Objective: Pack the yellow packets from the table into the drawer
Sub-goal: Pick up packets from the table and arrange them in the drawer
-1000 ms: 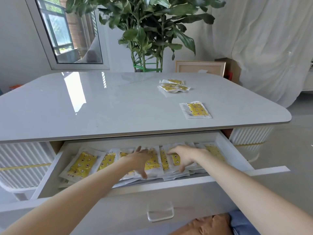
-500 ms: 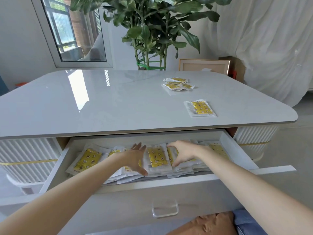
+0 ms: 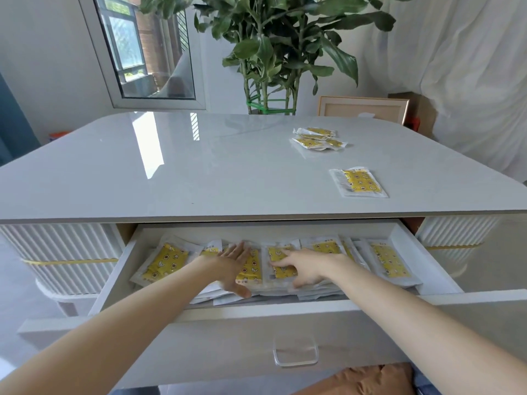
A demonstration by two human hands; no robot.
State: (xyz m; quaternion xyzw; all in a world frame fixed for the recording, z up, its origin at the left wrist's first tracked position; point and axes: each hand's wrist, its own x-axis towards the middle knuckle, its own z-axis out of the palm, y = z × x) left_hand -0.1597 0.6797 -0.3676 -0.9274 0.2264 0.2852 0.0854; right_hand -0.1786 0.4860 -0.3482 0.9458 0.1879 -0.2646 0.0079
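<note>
While pressing drawer packets (image 3: 165, 263) flat with left hand (image 3: 232, 266) and right hand (image 3: 305, 269), both open-palmed, gripping nothing | square edges, keep them low | save room for table packets (image 3: 359, 182)

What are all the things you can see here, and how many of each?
table: one, glossy grey, centre.
drawer: one, white, open under the tabletop.
drawer packets: many, yellow, overlapping inside the drawer.
single packet: one, yellow, tabletop's near right.
packet pile: several, yellow, tabletop's far right.
handle: one, clear, drawer front.
plant: one, green, behind the table.
frame: one, wooden, behind the table, right.
window: one, white-framed, back left.
curtain: one, white, right.
left grip: one, bare, flat on drawer packets.
right grip: one, bare, fingers on drawer packets.
</note>
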